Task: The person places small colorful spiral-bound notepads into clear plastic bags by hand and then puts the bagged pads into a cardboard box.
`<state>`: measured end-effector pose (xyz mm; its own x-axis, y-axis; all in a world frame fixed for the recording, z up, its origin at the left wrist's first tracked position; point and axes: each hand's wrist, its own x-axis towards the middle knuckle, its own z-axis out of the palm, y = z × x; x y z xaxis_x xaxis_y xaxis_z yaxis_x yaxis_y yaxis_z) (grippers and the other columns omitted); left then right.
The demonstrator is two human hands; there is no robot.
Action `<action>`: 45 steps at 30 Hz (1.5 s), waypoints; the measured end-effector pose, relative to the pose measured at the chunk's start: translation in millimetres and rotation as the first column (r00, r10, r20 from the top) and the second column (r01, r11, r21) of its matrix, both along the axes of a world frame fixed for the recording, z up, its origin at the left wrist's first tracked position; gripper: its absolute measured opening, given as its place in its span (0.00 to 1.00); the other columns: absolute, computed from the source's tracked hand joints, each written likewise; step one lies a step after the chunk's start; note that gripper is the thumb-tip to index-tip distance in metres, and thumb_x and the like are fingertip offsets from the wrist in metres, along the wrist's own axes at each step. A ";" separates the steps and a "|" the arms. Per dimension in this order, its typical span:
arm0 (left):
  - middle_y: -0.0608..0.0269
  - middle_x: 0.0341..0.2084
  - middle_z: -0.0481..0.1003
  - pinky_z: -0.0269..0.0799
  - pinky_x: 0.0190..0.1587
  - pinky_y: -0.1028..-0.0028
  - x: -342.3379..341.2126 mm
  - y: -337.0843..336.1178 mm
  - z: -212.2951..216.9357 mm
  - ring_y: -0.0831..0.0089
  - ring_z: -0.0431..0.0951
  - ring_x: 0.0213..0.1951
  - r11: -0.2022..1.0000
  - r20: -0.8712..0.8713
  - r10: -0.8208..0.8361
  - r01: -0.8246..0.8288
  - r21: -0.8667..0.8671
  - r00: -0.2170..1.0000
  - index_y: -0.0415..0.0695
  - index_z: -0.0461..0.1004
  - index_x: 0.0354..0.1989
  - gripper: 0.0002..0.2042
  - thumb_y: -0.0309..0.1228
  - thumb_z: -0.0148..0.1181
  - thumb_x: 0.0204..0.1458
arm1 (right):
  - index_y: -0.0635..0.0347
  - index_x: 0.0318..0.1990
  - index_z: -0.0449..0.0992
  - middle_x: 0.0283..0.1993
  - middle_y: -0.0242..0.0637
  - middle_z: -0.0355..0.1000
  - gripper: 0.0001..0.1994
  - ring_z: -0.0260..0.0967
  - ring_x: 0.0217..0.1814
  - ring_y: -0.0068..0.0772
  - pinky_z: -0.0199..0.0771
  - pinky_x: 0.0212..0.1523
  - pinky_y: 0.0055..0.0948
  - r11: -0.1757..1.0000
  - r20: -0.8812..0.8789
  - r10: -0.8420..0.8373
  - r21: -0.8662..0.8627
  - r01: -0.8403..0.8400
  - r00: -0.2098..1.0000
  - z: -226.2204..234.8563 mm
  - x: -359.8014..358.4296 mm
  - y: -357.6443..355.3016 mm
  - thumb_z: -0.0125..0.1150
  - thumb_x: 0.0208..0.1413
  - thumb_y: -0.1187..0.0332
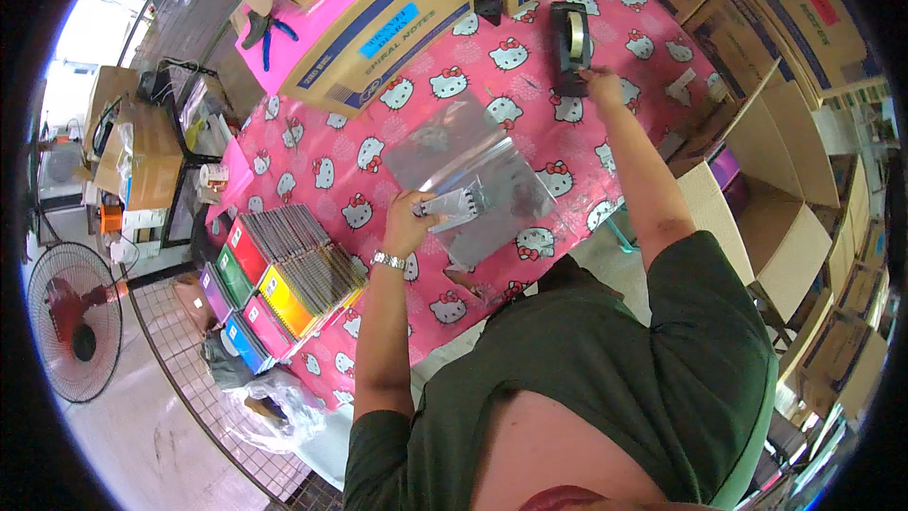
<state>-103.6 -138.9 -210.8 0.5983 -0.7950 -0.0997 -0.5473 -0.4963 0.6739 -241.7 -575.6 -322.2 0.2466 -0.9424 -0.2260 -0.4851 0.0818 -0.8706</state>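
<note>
My left hand (410,224) is closed on a small pale flat item (457,208) with a dark notched edge. It lies over a clear plastic sheet or sleeve (515,191), spread on the pink patterned table cover (369,153). Farther right, a black tape dispenser (571,68) carries a roll of clear tape (576,35). At its near end my right hand (602,87) has its fingers pressed together; whether they pinch the tape or the dispenser itself is too small to tell.
Stacks of colourful spiral notebooks (288,274) stand on the table's left. A large carton (378,33) at the back bears blue-handled pliers (268,38). An open carton (771,218) stands to the right, near more boxes. A fan (76,322) stands on the floor at left.
</note>
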 end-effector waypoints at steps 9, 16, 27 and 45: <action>0.67 0.36 0.74 0.67 0.45 0.76 -23.6 21.9 -43.8 0.76 0.72 0.41 0.851 -0.572 0.240 -0.454 -0.265 0.784 0.42 0.77 0.40 0.11 0.23 0.61 0.47 | 0.56 0.33 0.70 0.27 0.26 0.63 0.06 0.61 0.29 0.21 0.69 0.34 0.23 0.885 0.573 -0.180 0.449 -0.122 0.800 33.3 2.4 40.0 0.57 0.57 0.66; 0.68 0.35 0.72 0.65 0.43 0.76 -47.5 -0.5 -50.0 0.79 0.69 0.38 0.748 -0.566 0.324 -0.571 -0.337 0.758 0.41 0.73 0.40 0.07 0.23 0.51 0.55 | 0.54 0.32 0.68 0.29 0.26 0.64 0.03 0.60 0.29 0.19 0.62 0.30 0.20 0.592 0.753 -0.164 0.592 -0.547 0.637 -34.9 -21.9 72.5 0.53 0.57 0.70; 0.61 0.44 0.67 0.61 0.52 0.72 -46.7 9.1 -55.8 0.74 0.66 0.47 0.673 -0.638 0.287 -0.625 -0.397 0.714 0.44 0.58 0.56 0.20 0.26 0.51 0.55 | 0.59 0.41 0.73 0.31 0.37 0.72 0.26 0.69 0.34 0.34 0.68 0.36 0.36 -0.528 -0.456 0.693 0.205 -0.824 -0.558 110.9 155.2 238.6 0.64 0.45 0.44; 0.61 0.43 0.71 0.70 0.47 0.69 -116.1 81.2 -72.2 0.71 0.70 0.48 0.829 -0.927 0.196 -0.559 -0.018 0.321 0.41 0.64 0.54 0.21 0.24 0.56 0.49 | 0.54 0.65 0.55 0.55 0.47 0.65 0.43 0.61 0.59 0.50 0.60 0.59 0.42 0.090 0.096 0.994 -0.399 -0.913 0.056 138.7 7.0 261.3 0.71 0.37 0.65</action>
